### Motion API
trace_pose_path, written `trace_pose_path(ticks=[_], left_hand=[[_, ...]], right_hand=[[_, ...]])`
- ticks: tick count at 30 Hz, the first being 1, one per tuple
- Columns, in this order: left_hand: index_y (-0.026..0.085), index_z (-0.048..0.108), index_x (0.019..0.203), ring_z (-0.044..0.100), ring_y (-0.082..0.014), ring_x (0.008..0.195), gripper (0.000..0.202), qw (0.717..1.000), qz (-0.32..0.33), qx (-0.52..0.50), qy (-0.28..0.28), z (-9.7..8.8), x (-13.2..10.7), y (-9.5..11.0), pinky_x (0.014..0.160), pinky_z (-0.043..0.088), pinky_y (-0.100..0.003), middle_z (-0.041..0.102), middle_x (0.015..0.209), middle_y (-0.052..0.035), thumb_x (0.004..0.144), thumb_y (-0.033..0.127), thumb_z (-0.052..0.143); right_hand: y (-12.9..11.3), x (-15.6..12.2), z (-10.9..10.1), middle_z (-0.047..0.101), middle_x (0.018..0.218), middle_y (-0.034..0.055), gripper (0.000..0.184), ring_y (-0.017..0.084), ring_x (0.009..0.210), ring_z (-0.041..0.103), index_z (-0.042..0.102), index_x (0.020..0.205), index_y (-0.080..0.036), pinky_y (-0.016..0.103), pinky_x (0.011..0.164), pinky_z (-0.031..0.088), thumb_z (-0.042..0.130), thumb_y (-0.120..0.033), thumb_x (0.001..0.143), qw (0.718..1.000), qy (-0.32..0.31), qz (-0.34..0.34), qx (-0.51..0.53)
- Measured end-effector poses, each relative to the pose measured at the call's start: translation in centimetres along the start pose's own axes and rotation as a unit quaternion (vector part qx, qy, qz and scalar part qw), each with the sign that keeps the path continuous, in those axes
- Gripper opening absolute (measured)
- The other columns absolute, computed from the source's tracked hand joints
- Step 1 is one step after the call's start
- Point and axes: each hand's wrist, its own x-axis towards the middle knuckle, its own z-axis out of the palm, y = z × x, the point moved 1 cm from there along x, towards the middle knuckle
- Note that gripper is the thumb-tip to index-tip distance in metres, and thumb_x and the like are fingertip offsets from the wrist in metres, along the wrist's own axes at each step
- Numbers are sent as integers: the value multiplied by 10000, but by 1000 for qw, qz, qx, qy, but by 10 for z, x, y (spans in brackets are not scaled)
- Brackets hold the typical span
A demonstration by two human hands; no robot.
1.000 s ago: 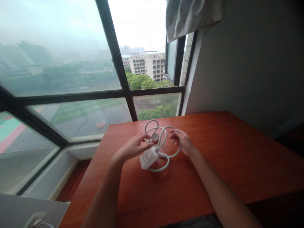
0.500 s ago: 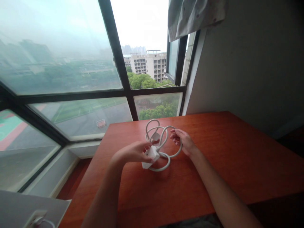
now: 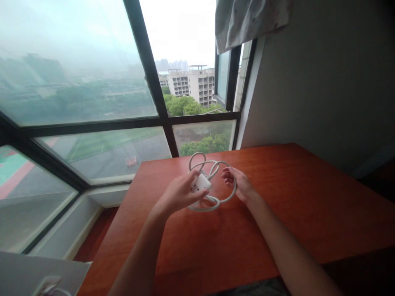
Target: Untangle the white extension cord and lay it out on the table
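A white power strip (image 3: 203,183) with socket holes on its face is gripped between the thumb and fingers of my left hand (image 3: 182,191), just above the table. From it runs a pale cable (image 3: 206,209), looped loosely on both sides of the strip. My right hand (image 3: 239,183) is closed around one cable loop at the right, its fingers curled and the cord passing by the thumb and forefinger. The cable's plug is not clearly visible behind my left hand and the strip.
Under both hands lies a reddish-brown wooden table (image 3: 296,197). A dark window frame (image 3: 123,123) stands beyond its far edge, with a grey curtain (image 3: 247,24) hanging above. A wall outlet (image 3: 47,285) with a white cord is at the lower left.
My left hand has moved the power strip up and to the right, turning it, closer to my right hand. My right hand has stayed nearly in place on the cable loop.
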Motion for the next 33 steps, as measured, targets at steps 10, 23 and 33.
trace_pose_path(ticks=[10,23,33], left_hand=[[226,478,1153,620,-242,893,388,967,-72,221,105,49,5,44,628,450,-280,585,1096,-93,867,471,570],[181,508,1158,604,-240,880,370,958,-31,265,101,90,21,39,657,483,-312,560,1085,-97,904,448,540],[164,508,1181,611,-272,902,424,962,-10,264,69,88,13,41,709,478,-336,609,1030,-115,852,406,622]], right_hand=[[8,-8,22,711,835,46,129,156,762,670,639,894,-194,272,698,549,589,-312,878,997,-27,13,71],[8,-10,22,624,742,-12,361,150,679,575,573,850,-195,244,615,445,754,-425,638,993,-10,-29,-117],[11,-1,9,690,763,46,332,191,721,611,670,798,-163,297,686,468,718,-438,619,966,27,-90,-242]])
